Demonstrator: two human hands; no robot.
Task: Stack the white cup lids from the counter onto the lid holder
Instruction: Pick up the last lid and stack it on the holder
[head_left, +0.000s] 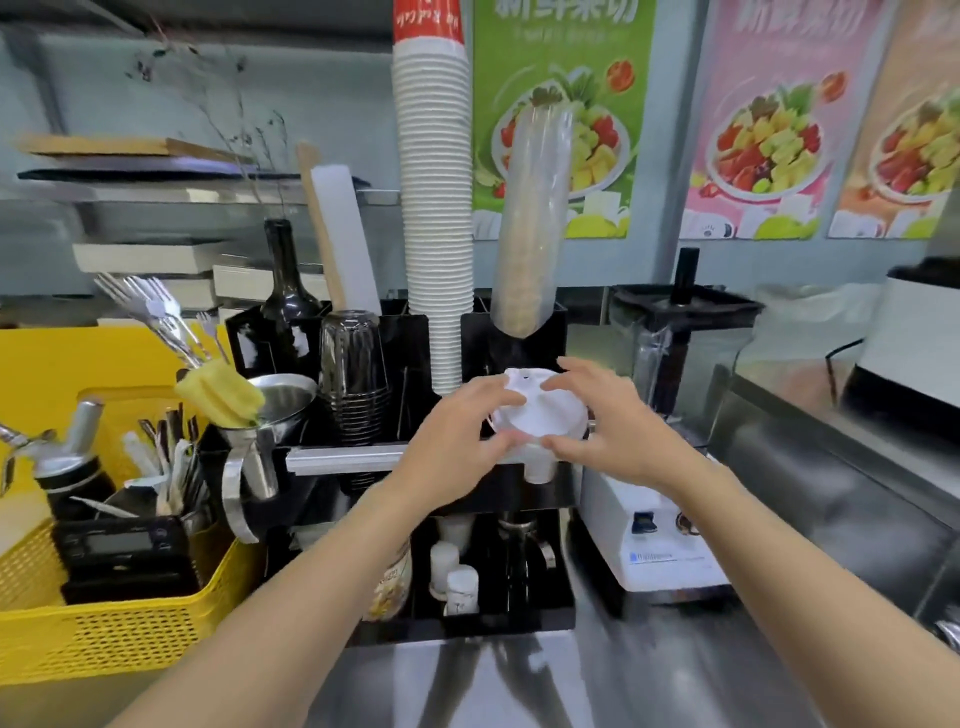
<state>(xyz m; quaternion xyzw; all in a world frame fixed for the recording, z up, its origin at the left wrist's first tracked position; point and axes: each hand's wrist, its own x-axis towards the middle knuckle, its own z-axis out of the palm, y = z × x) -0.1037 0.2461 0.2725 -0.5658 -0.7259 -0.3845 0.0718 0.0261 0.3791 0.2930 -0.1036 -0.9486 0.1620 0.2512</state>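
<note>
A small stack of white cup lids is held between both my hands, just above the front compartment of the black lid holder. My left hand grips the stack's left edge with thumb and fingers. On the right edge, my right hand pinches it, thumb below and fingers on top. The stack tilts slightly. What lies under the lids inside the holder is hidden.
A tall stack of white paper cups and a sleeve of clear cups rise behind the holder. A yellow basket of tools stands left, a white blender base right. Small white bottles sit below the holder.
</note>
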